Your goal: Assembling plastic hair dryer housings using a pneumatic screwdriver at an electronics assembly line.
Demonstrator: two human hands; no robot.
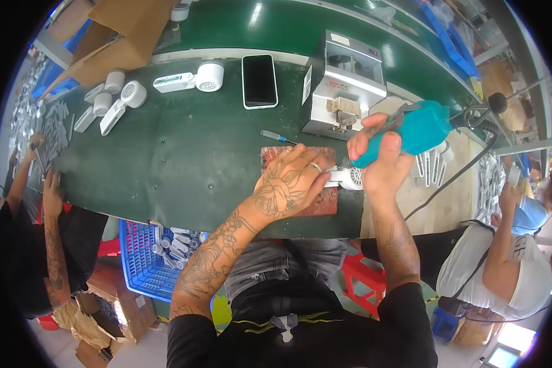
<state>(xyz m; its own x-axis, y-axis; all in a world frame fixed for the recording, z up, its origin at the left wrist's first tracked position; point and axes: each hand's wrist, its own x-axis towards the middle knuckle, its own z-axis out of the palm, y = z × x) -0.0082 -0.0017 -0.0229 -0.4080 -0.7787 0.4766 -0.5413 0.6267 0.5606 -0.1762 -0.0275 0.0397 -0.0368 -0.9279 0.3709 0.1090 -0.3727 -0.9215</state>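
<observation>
On a reddish-brown pad (328, 205) lies a white handheld device with a round grilled head (353, 179). My left hand (288, 183) is closed on its handle and presses it against the pad; the fingers cover most of the handle. My right hand (383, 159) wraps around a teal electric screwdriver (420, 130). The tool tilts down to the left, its tip end close to the device's round head; my fingers and the device hide the tip itself. Just behind my left hand is a small screwdriver (277, 137) with a blue-grey handle.
Behind the pad stands a grey screw feeder-like machine (349, 76), beside a phone (259, 83). Similar white devices (210, 76) lie at the back left; several more (432, 165) sit right. A black cable (454, 181) crosses there. Co-workers (49, 202) sit on both sides. A blue basket (132, 264) stands below.
</observation>
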